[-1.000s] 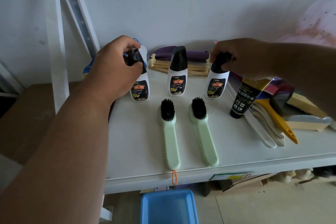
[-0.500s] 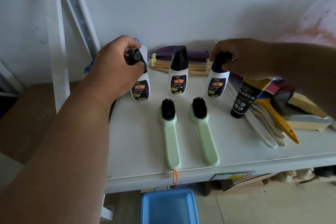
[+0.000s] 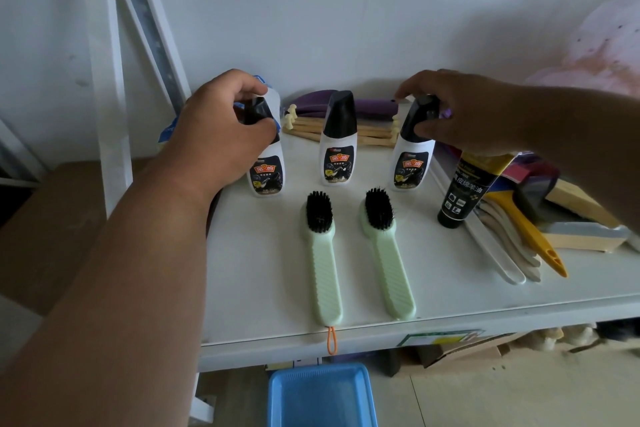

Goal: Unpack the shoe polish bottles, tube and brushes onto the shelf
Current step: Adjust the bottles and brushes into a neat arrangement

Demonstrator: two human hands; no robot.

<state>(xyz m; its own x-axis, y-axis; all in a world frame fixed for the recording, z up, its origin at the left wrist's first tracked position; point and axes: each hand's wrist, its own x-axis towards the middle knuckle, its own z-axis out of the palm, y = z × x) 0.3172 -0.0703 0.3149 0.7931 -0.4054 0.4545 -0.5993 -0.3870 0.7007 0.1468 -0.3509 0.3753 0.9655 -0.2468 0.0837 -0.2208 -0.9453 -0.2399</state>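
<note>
Three white shoe polish bottles with black caps stand in a row on the white shelf (image 3: 450,295). My left hand (image 3: 221,135) grips the black cap of the left bottle (image 3: 266,173). The middle bottle (image 3: 337,156) stands free. My right hand (image 3: 467,114) holds the cap of the right bottle (image 3: 410,166). A black and yellow tube (image 3: 464,191) stands cap-down to the right of them. In front lie two pale green brushes with black bristles, the left brush (image 3: 322,260) and the right brush (image 3: 386,253), handles toward the shelf's front edge.
Wooden sticks (image 3: 370,135) and a purple item (image 3: 374,104) lie behind the bottles. White shoehorns (image 3: 498,253), a yellow shoehorn (image 3: 530,232) and a wooden block brush (image 3: 581,218) crowd the right side. A blue tray (image 3: 322,399) sits on the floor below. A white upright post (image 3: 104,80) stands at left.
Both hands stay on the caps of the outer bottles; nothing has visibly shifted apart from a slight camera move.
</note>
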